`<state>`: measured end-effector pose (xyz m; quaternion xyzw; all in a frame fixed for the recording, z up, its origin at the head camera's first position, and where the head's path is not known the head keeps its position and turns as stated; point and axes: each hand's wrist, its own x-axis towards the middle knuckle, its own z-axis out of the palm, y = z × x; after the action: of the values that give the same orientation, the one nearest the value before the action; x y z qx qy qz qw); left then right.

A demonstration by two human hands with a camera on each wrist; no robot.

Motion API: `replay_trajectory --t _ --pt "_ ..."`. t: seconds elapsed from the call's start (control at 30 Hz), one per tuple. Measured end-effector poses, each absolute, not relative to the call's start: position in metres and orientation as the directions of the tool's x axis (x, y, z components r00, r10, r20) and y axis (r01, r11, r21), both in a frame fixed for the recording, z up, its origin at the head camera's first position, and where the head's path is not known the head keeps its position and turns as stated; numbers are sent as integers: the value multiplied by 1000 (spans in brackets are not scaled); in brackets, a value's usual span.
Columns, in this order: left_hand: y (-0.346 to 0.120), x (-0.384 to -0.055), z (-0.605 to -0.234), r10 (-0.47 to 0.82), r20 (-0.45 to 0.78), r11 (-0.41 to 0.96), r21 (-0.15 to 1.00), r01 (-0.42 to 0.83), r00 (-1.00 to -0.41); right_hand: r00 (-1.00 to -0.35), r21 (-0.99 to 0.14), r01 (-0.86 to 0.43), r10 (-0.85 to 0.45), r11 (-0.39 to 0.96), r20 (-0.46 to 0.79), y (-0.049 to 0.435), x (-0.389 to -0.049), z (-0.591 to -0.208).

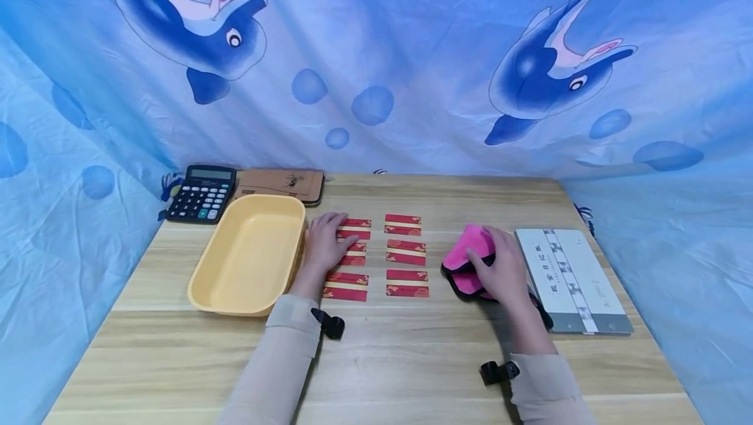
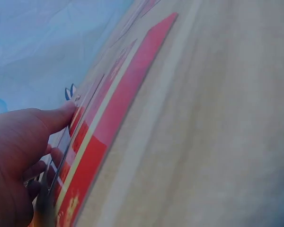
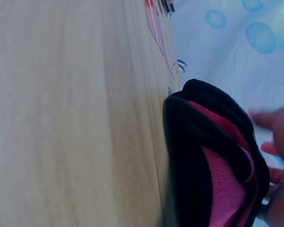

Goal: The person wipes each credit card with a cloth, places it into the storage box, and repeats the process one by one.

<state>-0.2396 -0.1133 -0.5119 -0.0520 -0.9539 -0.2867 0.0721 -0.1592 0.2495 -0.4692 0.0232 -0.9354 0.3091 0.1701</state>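
Observation:
My left hand lies over the left column of red cards, its fingers loosely spread and covering parts of the upper ones. In the left wrist view the thumb and fingertips are right at a glossy red card with a pale yellow stripe. A second column of red cards lies to the right of it. My right hand holds a folded pink cloth with black edging. The right wrist view shows the cloth's black border bunched up, with the fingers partly hidden behind it.
A yellow plastic basin stands beside my left forearm. Behind it are a black calculator and a brown notebook. A white and grey journal lies right of my right hand. A blue dolphin curtain hangs around the wooden table.

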Motion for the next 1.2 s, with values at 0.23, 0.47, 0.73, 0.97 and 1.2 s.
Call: replay_trajectory --t 0.23,0.47,0.73,0.97,1.2 --pt "-112 -243 -509 104 134 808 566 163 -985 -976 -556 -52 77 830 205 253 -161 -475" --pt "-112 -246 -507 91 81 809 575 122 -992 -980 -577 -32 88 816 180 250 -162 -477" --pt "-111 -247 -508 80 80 792 601 112 -994 -988 -594 -6 88 804 129 250 -163 -480" --pt "-113 -248 -516 58 158 811 568 139 -986 -990 -597 -23 66 802 126 253 -163 -480" --pt "-114 -252 -513 23 107 862 502 74 -994 -991 -597 -26 56 802 118 254 -163 -478"
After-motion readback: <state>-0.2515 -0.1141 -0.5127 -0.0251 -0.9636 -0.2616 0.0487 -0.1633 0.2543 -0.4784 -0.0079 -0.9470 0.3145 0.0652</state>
